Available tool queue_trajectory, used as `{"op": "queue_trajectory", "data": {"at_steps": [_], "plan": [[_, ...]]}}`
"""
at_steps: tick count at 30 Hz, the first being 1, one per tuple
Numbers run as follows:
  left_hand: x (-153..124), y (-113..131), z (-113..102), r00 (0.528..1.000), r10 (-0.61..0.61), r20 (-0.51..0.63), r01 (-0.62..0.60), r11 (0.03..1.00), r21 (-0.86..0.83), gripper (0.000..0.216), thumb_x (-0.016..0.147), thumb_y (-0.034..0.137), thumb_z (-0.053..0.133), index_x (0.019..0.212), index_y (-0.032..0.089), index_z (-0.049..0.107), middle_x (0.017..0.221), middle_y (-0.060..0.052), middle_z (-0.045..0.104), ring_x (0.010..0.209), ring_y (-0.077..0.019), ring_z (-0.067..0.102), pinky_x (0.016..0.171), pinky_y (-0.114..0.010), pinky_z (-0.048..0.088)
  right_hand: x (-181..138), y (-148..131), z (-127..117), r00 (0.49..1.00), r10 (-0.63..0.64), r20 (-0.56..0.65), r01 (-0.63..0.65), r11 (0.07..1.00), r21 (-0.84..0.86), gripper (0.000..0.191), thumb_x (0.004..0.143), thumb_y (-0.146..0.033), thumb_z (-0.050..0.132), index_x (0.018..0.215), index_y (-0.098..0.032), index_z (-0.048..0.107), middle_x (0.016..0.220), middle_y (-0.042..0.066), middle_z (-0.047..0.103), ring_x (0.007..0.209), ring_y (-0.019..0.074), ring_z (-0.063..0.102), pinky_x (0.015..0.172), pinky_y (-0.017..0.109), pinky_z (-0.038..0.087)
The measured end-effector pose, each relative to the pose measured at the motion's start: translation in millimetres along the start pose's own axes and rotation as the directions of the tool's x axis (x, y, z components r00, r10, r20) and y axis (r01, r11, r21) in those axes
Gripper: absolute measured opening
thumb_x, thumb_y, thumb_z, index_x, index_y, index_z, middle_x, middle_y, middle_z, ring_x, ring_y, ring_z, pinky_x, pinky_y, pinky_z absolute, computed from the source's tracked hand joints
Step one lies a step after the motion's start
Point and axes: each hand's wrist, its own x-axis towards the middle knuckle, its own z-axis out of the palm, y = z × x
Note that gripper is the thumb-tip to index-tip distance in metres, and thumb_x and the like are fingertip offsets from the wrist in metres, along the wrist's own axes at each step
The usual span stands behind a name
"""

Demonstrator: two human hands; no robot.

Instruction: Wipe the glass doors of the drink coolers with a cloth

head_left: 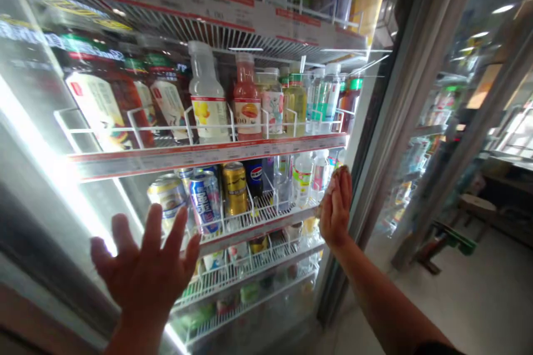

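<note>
My left hand (pixel 145 272) is raised at the lower left with its fingers spread, and nothing is in it. It is in front of the cooler's glass door; whether it touches the glass I cannot tell. Toward the right edge of the door, my right hand (pixel 336 211) is pressed flat with its fingers together over a crumpled cloth (pixel 320 212). Only small brownish edges of the cloth show past the fingers and palm. Behind the glass, near my left hand, stand a blue and silver can (pixel 205 202) and a gold can (pixel 235 188).
Wire shelves with price strips (pixel 216 152) hold several drinks, among them a clear bottle with a yellow label (pixel 207 105) and a pink bottle (pixel 247 105). A metal door frame (pixel 395 116) runs down the right. Beyond it, a stool (pixel 477 203) stands on the floor.
</note>
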Motion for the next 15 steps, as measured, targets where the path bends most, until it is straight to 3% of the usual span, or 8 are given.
{"op": "queue_trajectory", "data": {"at_steps": [2,4,7,9,11,13,15], "plan": [[3,1,-1,0.999,0.030,-0.011,-0.030,0.999,0.042,0.074,0.089,0.043,0.065,0.156,0.031,0.035,0.168,0.000,0.023,0.158,-0.0273,0.006,0.127,-0.050,0.001,-35,-7,2,0.999,0.046,0.017,-0.046,0.999,0.008,0.062,0.103,-0.014,0.037,0.161,-0.028,0.021,0.170,0.007,0.019,0.157,0.0284,0.020,0.124,0.065,0.027],[5,2,-1,0.999,0.034,-0.010,-0.033,0.998,0.056,0.074,0.090,0.045,0.063,0.157,0.033,0.034,0.168,0.001,0.023,0.158,-0.0270,0.007,0.127,-0.050,0.002,-49,-14,4,0.995,0.090,0.041,-0.091,0.996,0.009,0.062,0.103,-0.015,0.038,0.162,-0.026,0.019,0.171,0.008,0.015,0.157,0.0291,0.017,0.125,0.064,0.025],[5,2,-1,0.999,0.044,-0.024,-0.043,0.997,0.066,0.075,0.089,0.046,0.064,0.157,0.035,0.033,0.167,0.000,0.024,0.157,-0.0292,0.009,0.127,-0.053,0.005,-12,-18,6,0.994,0.107,0.016,-0.107,0.994,0.004,0.060,0.105,-0.018,0.035,0.162,-0.025,0.018,0.171,0.009,0.014,0.157,0.0313,0.016,0.125,0.064,0.025],[4,2,0,0.999,0.037,-0.023,-0.036,0.997,0.074,0.077,0.089,0.046,0.066,0.157,0.036,0.032,0.168,0.001,0.023,0.157,-0.0301,0.009,0.126,-0.055,0.006,25,-19,8,0.997,0.081,-0.014,-0.081,0.997,-0.019,0.059,0.106,-0.019,0.035,0.162,-0.025,0.018,0.170,0.010,0.016,0.157,0.0319,0.017,0.124,0.066,0.025],[3,2,-1,1.000,0.027,-0.009,-0.026,0.997,0.076,0.078,0.088,0.044,0.067,0.157,0.038,0.031,0.168,0.002,0.021,0.157,-0.0307,0.009,0.126,-0.056,0.007,43,-22,11,0.999,0.040,-0.031,-0.042,0.998,-0.040,0.060,0.105,-0.017,0.036,0.162,-0.026,0.019,0.170,0.009,0.020,0.157,0.0313,0.019,0.124,0.065,0.026],[3,2,-1,1.000,0.021,-0.010,-0.020,0.997,0.070,0.077,0.088,0.043,0.067,0.156,0.039,0.032,0.168,0.003,0.022,0.157,-0.0307,0.010,0.126,-0.057,0.007,27,-28,12,1.000,-0.012,-0.023,0.012,1.000,-0.028,0.063,0.103,-0.013,0.040,0.161,-0.028,0.021,0.169,0.007,0.023,0.156,0.0301,0.022,0.124,0.063,0.030],[4,3,-1,0.999,0.028,-0.016,-0.027,0.998,0.062,0.077,0.088,0.044,0.066,0.156,0.037,0.033,0.167,0.002,0.023,0.157,-0.0306,0.011,0.126,-0.056,0.007,-12,-33,13,0.996,-0.089,0.018,0.089,0.996,0.007,0.066,0.100,-0.010,0.046,0.161,-0.026,0.025,0.168,0.006,0.026,0.156,0.0290,0.024,0.124,0.058,0.034]]}}
